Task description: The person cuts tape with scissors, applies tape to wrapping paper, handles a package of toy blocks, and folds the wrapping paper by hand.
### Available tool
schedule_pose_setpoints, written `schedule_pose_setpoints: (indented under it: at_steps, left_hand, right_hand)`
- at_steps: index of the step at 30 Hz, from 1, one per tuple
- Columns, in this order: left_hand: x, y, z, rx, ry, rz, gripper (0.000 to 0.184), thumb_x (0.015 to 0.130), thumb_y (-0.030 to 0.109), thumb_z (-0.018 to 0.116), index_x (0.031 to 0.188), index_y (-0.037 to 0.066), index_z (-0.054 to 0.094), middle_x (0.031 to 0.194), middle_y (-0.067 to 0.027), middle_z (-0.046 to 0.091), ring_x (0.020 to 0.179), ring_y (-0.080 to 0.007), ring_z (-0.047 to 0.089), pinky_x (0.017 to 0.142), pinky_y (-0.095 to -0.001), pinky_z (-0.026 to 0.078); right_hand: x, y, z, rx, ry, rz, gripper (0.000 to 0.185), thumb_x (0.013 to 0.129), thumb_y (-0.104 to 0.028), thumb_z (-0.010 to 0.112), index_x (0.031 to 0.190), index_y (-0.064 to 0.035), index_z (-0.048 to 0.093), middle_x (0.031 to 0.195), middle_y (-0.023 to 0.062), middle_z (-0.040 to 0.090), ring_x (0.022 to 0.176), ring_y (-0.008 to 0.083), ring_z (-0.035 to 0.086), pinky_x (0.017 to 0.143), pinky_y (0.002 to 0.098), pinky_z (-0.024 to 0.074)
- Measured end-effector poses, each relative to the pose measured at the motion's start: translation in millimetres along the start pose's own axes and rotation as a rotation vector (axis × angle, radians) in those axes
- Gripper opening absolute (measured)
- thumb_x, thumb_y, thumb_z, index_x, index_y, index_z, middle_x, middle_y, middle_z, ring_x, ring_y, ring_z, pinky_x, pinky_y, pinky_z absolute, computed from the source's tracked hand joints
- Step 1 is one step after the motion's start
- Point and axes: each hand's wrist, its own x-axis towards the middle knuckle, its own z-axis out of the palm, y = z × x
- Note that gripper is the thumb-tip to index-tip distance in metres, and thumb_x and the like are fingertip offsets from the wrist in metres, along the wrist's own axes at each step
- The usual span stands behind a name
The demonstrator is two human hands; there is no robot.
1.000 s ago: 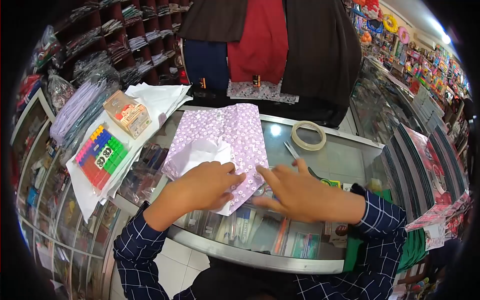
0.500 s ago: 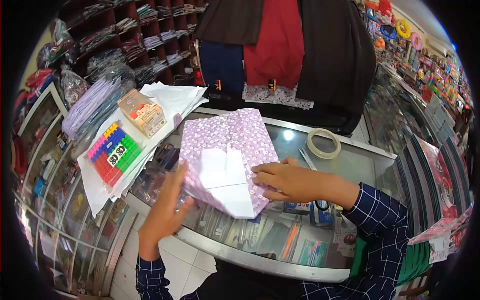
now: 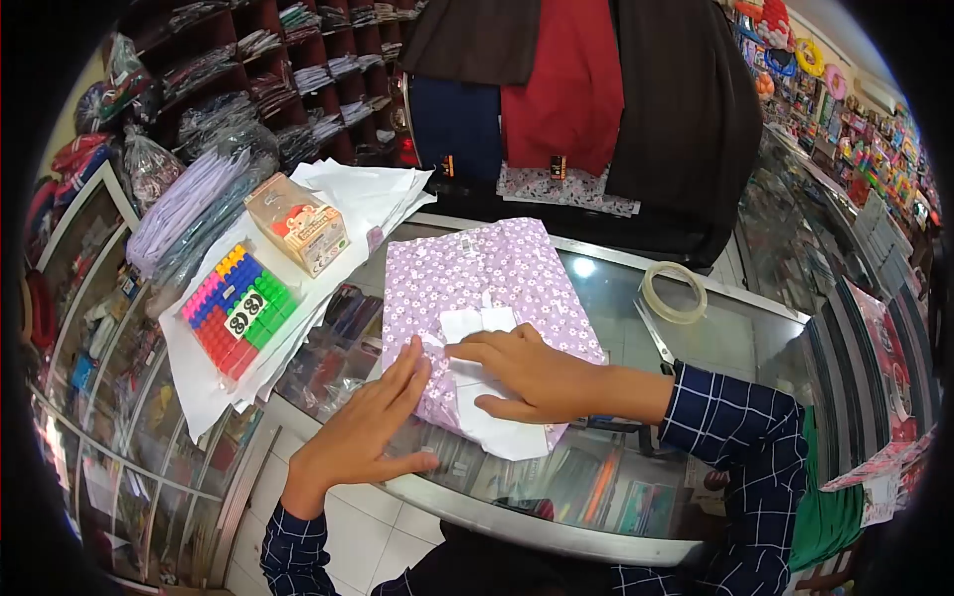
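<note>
Purple wrapping paper with small white flowers [image 3: 497, 248] lies on the glass counter, with a white piece of paper [image 3: 507, 437] on top of its lower middle. My left hand [image 3: 368, 432] is open, its fingers straight and together along the paper's left edge, thumb apart. My right hand [image 3: 537, 375], also open, rests flat with outstretched fingers on the white part, close to the left fingertips. It hides some of the white paper. Whether anything lies inside the wrapping cannot be seen. Scissors [image 3: 653, 335], partly behind my right forearm, lie to the right.
A roll of clear tape [image 3: 704, 303] sits on the glass counter [image 3: 621, 298] at the right. On white sheets [image 3: 388, 189] at the left are a pack of colored blocks [image 3: 229, 323] and a small box [image 3: 298, 226]. Stacked books [image 3: 845, 382] stand far right; hanging cloths [image 3: 566, 89] are behind.
My right hand has moved left from the paper's right side onto the white part. My left hand has come in against the left edge. The whole view has shifted slightly.
</note>
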Motion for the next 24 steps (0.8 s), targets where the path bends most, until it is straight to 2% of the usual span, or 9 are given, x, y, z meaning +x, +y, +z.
schedule_pose_setpoints:
  at_steps: [4,6,9,12,13,16,17,21,24]
  left_hand:
    - [-1,-10,0,-0.160,0.025,0.097,0.091,0.087,0.047,0.062,0.149,-0.001,0.016,0.156,-0.0259,0.006,0.143,-0.0388,0.018,0.112,-0.0447,0.026]
    - [0,-7,-5,-0.381,0.064,0.087,0.084,0.088,0.036,0.066,0.148,0.000,0.019,0.156,-0.0253,0.007,0.144,-0.0372,0.018,0.112,-0.0428,0.028]
    - [-2,-17,17,-0.897,0.326,0.103,0.074,0.088,0.015,0.067,0.146,0.001,0.024,0.149,-0.0246,0.030,0.137,-0.0335,0.036,0.109,-0.0385,0.034]
    - [-5,-30,3,-0.601,0.207,-0.066,0.066,0.087,0.004,0.064,0.143,0.004,0.030,0.130,-0.0184,0.054,0.122,-0.0272,0.054,0.101,-0.0354,0.041]
    - [-3,-25,2,-0.521,0.301,-0.087,0.053,0.085,0.005,0.066,0.134,0.007,0.046,0.108,-0.0116,0.066,0.103,-0.0256,0.064,0.093,-0.0356,0.046]
    - [-5,-22,-5,-0.316,0.267,-0.026,0.037,0.083,0.008,0.070,0.119,0.007,0.061,0.105,-0.0093,0.067,0.100,-0.0266,0.065,0.088,-0.0351,0.049]
    - [-5,-22,3,-0.272,0.377,-0.015,0.024,0.081,0.011,0.073,0.104,0.005,0.068,0.100,-0.0082,0.069,0.093,-0.0267,0.066,0.082,-0.0341,0.052]
    - [-5,-21,8,-0.209,0.443,0.019,0.022,0.079,0.011,0.073,0.100,0.005,0.069,0.098,-0.0076,0.070,0.086,-0.0246,0.068,0.076,-0.0323,0.054]
    - [-3,-20,9,-0.228,0.465,0.014,0.021,0.079,0.011,0.074,0.099,0.005,0.070,0.096,-0.0075,0.071,0.082,-0.0240,0.068,0.073,-0.0314,0.055]
  right_hand:
    - [12,-4,2,0.005,0.019,0.059,0.049,0.090,-0.018,0.058,0.137,-0.0225,0.045,0.127,0.0146,0.046,0.111,0.0298,0.051,0.091,0.0412,0.0372]
    - [18,-4,8,0.101,0.115,0.071,0.038,0.086,-0.014,0.063,0.123,-0.0205,0.056,0.122,0.0142,0.048,0.109,0.0295,0.051,0.091,0.0417,0.0398]
    - [15,-1,11,0.082,0.191,0.018,0.024,0.084,-0.010,0.063,0.108,-0.0108,0.060,0.122,0.0136,0.050,0.113,0.0304,0.050,0.092,0.0436,0.0409]
    - [14,3,12,0.048,0.178,-0.008,0.026,0.081,-0.004,0.064,0.106,-0.0094,0.062,0.126,0.0148,0.050,0.112,0.0308,0.051,0.091,0.0400,0.0429]
    - [13,2,9,0.006,0.144,-0.035,0.026,0.081,-0.001,0.062,0.106,-0.0064,0.060,0.129,0.0155,0.050,0.113,0.0317,0.051,0.093,0.0408,0.0421]
    - [15,0,4,-0.034,0.074,-0.063,0.028,0.080,0.000,0.062,0.107,-0.0054,0.057,0.129,0.0154,0.050,0.113,0.0331,0.051,0.093,0.0412,0.0422]
    - [15,1,4,-0.049,0.074,-0.097,0.029,0.079,0.001,0.062,0.107,-0.0046,0.056,0.125,0.0138,0.053,0.111,0.0319,0.051,0.090,0.0412,0.0430]
    - [12,3,8,0.024,0.054,0.006,0.031,0.078,0.001,0.061,0.108,-0.0062,0.057,0.116,0.0103,0.057,0.107,0.0278,0.052,0.085,0.0403,0.0428]
    - [18,-5,7,-0.165,0.096,-0.055,0.038,0.072,0.000,0.064,0.107,-0.0100,0.054,0.112,0.0081,0.053,0.106,0.0260,0.051,0.085,0.0414,0.0391]
